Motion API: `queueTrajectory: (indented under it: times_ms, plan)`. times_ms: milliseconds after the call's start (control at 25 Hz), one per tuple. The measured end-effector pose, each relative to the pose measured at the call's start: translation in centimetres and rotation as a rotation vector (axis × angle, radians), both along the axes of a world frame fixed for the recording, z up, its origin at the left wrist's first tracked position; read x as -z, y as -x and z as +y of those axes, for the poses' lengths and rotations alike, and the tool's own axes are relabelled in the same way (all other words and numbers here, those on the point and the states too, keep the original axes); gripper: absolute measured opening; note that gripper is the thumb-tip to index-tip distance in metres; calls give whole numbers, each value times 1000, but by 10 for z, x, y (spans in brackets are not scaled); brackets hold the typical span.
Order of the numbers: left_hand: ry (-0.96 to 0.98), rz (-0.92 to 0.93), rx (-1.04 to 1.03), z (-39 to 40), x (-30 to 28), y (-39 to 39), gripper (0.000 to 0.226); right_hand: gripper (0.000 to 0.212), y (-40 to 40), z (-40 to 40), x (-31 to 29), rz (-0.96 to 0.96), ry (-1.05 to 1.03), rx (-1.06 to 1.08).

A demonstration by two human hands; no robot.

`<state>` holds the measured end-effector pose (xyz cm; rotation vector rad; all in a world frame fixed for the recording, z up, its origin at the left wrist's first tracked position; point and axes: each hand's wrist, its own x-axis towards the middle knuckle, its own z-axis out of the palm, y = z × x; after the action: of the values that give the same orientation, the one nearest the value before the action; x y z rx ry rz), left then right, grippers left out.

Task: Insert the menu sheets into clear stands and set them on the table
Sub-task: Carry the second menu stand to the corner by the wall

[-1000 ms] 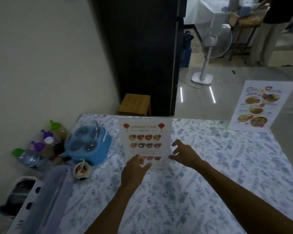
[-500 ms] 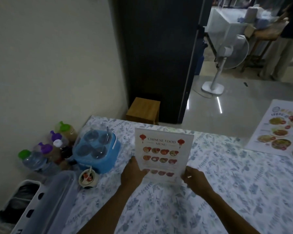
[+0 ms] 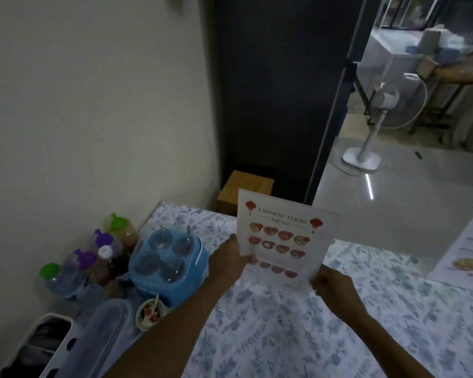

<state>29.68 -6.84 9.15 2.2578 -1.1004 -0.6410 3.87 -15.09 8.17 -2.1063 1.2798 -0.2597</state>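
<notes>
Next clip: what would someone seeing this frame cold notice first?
First, the white Chinese food menu in its clear stand, held upright at centre over the floral-patterned table. The left hand grips its left edge and the right hand its lower right corner. Next, the blue holder of clear glass cups at the table's left edge, and a second colourful menu sheet at the far right.
</notes>
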Motion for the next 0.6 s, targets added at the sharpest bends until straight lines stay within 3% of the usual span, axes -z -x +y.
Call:
queueTrajectory:
  times_ms: [320, 600]
  plan:
    - [46, -35, 84, -57, -32, -139, 70, 13, -132, -47, -17, -37, 38, 61]
    - [-55, -100, -74, -42, -25, -298, 66, 11, -310, -63, 21, -151, 27, -39]
